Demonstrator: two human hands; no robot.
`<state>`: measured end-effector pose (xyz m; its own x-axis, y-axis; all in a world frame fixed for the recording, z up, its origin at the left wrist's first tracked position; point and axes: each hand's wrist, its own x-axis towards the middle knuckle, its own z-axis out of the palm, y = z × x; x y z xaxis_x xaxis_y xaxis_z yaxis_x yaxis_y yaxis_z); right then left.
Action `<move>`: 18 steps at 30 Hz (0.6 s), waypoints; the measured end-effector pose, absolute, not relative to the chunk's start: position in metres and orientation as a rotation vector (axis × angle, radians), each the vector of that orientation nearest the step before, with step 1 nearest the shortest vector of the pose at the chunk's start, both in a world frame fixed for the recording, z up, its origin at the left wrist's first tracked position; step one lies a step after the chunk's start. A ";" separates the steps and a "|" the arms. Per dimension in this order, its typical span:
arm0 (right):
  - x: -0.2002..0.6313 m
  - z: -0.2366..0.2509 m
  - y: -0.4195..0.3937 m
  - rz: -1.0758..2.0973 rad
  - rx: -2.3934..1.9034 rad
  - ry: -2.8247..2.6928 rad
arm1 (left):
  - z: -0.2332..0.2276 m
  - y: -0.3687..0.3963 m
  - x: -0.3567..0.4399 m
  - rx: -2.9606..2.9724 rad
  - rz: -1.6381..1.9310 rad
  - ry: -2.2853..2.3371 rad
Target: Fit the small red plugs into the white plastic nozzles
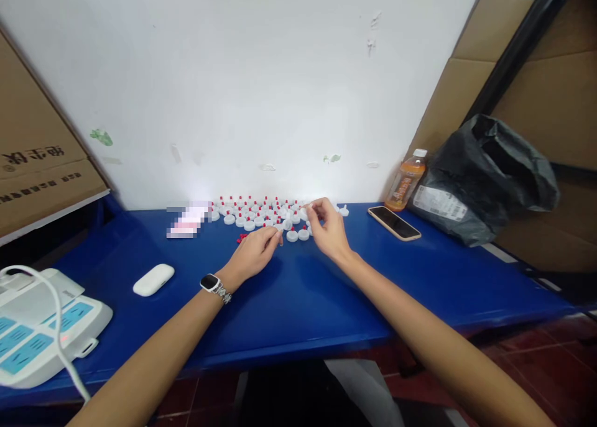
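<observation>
Several small white caps with red centres lie in rows on the blue table near the wall. My left hand, a smartwatch on its wrist, rests on the table with fingertips pinched near a few loose red pieces and a white cap. My right hand is raised slightly at the right end of the rows, its thumb and fingers pinching a small white cap.
A white earbud case and a white power strip with cable lie at left. A phone, an orange drink bottle and a black plastic bag sit at right. Cardboard boxes flank both sides.
</observation>
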<state>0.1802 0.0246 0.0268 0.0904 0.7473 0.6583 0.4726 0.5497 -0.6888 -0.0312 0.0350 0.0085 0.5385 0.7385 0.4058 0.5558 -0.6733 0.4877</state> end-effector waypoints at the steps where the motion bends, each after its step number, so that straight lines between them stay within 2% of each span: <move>1: 0.170 0.028 0.019 0.321 -1.051 -1.585 | 0.008 0.034 -0.036 2.470 0.875 1.102; 6: 0.130 0.016 0.012 0.552 -0.981 -1.770 | 0.001 0.041 -0.070 2.435 0.924 1.271; 13: 0.125 -0.017 0.026 0.375 -0.978 -2.118 | -0.004 0.059 -0.099 2.354 0.905 1.384; 18: 0.123 -0.019 0.029 0.370 -1.067 -2.121 | -0.004 0.056 -0.096 2.400 0.852 1.439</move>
